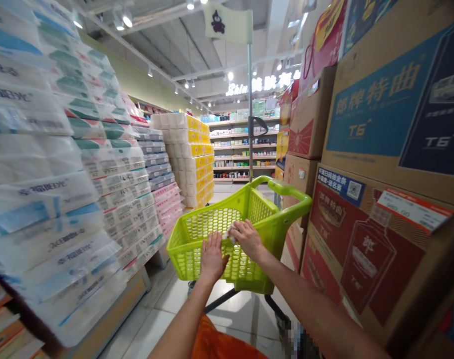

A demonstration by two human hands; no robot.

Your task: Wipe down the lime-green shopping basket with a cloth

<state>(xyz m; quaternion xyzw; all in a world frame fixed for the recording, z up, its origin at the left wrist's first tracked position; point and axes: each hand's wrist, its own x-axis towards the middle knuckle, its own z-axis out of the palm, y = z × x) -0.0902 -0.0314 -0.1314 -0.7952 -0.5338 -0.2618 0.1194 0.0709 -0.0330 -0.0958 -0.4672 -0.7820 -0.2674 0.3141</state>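
A small lime-green shopping cart (189,259) with a perforated basket stands right in front of me, its handle to the right. My left hand (212,257) lies against the near side of the basket, fingers stretched out over the rim. Close beside it, my right hand (247,239) has its fingers curled over a crumpled white tissue (230,232) at the same rim. From the cart rises a grey pole (250,89) with a pale bear flag (229,22) on top.
Stacked tissue packs (43,199) line the left side, with yellow-and-white paper packs (189,159) farther on. Printed cardboard boxes (376,109) rise close on the right, with a price tag (414,209) sticking out. Stocked shelves (230,144) stand at the back beyond the tiled floor (163,309).
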